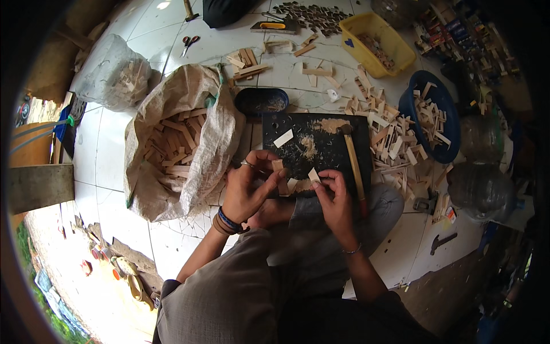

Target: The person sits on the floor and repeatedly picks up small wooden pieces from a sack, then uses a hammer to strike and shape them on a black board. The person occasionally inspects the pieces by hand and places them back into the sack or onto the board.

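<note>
My left hand (pixel 250 188) is closed on a small flat wooden piece (pixel 280 176), pinched between thumb and fingers and held upright. A short pale wood strip (pixel 313 175) is pinched in my right hand (pixel 334 200), a little to the right of the other piece. Both hands are over the near edge of a black board (pixel 332 160) strewn with sawdust and shavings. On that board a hammer (pixel 353 166) lies along the right side, and one pale wood piece (pixel 283 139) rests near the upper left.
An open woven sack (pixel 223 137) of wood strips stands left. Beyond the board are a dark blue oval tray (pixel 262 101) and a yellow tub (pixel 405 60). Many loose wood pieces (pixel 395 137) and a blue basin (pixel 408 109) lie right. Scissors (pixel 189 45) lie far left, another hammer (pixel 443 243) near right.
</note>
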### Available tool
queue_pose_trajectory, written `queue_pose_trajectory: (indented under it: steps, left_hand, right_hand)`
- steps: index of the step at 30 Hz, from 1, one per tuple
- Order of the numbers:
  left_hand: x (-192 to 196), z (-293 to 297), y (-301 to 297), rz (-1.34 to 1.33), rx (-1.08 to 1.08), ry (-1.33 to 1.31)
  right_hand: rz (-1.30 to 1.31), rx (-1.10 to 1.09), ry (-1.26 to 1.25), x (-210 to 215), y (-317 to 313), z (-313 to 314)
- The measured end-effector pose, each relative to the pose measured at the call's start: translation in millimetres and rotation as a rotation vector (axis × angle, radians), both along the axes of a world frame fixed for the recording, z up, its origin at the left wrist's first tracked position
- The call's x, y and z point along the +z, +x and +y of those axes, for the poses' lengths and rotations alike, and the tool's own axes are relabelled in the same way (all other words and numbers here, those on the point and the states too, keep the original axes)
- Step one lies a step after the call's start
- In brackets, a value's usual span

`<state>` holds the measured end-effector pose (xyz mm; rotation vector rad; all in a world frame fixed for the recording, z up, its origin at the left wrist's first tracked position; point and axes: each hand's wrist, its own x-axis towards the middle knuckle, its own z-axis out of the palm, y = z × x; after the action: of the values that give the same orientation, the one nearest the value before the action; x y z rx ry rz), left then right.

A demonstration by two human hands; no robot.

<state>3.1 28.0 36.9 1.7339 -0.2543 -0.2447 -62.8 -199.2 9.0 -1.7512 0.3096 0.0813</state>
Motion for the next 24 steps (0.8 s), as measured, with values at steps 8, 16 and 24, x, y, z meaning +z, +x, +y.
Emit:
queue_pose_trajectory:
  steps: [8,16,24]
  left_hand:
    - [-7.7,-15.4,5.7,0.163,0.003,-0.257]
    - [-6.2,-35.6,8.3,-0.375,-0.137,0.06]
    - [-15.2,-41.3,-7.1,-0.348,-0.099,-0.036]
  right_hand:
    - [-0.028,-0.013,0.037,-1.7,-0.5,-7.1]
    - [0.07,-0.189,0.318,19.5,6.0,-20.2]
    - [0.049,-0.06,0.182,58.2,0.1,-15.0]
